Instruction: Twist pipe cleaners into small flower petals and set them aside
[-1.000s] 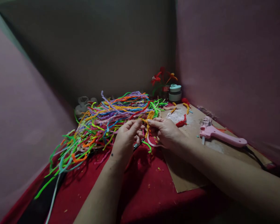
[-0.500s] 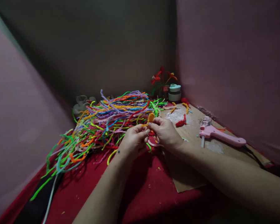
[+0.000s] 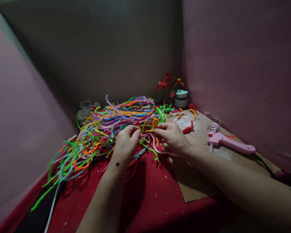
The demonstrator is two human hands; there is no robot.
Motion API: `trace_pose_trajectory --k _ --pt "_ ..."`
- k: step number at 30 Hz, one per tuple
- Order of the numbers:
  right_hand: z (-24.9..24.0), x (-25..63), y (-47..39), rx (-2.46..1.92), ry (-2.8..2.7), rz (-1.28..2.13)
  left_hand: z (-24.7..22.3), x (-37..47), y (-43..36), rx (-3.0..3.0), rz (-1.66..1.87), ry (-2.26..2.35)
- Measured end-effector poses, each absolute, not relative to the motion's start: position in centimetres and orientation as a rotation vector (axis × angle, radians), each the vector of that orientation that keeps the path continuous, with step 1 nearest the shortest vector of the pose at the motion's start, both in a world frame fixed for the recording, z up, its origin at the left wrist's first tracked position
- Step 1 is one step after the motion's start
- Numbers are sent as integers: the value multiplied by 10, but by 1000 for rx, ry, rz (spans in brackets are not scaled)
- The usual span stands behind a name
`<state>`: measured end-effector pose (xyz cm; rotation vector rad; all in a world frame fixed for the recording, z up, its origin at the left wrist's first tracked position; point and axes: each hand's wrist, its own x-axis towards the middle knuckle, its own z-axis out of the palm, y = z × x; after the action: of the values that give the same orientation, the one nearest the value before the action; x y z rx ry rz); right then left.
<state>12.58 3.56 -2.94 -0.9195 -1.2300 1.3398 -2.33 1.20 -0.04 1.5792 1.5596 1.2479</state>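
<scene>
R hand (image 3: 171, 136) pinching orange fuzzy pc (image 3: 155, 123); L hand (image 3: 126, 142) apart, left of pc, pinched too, can't tell on what. Risk: loose R grip cd drop pc nr scissors (image 3: 141, 152) btwn hands.

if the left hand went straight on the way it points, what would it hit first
The left hand would probably meet the colourful fuzzy strands first, though it might pass above; depth is unclear.

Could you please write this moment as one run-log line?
right hand: pinching orange fuzzy piece | left hand: apart from piece, contents unclear | scissors: on red cloth | pink glue gun: on board
</scene>
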Motion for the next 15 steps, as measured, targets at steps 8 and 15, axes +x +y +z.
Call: trace_pose_trajectory --k 8,15 --pt "-28 121 25 -887 -1288 1498 0 -6 7 1569 1242 1297" --pt "-29 124 24 -879 -1444 1526 -1 -20 10 1451 1251 1161"
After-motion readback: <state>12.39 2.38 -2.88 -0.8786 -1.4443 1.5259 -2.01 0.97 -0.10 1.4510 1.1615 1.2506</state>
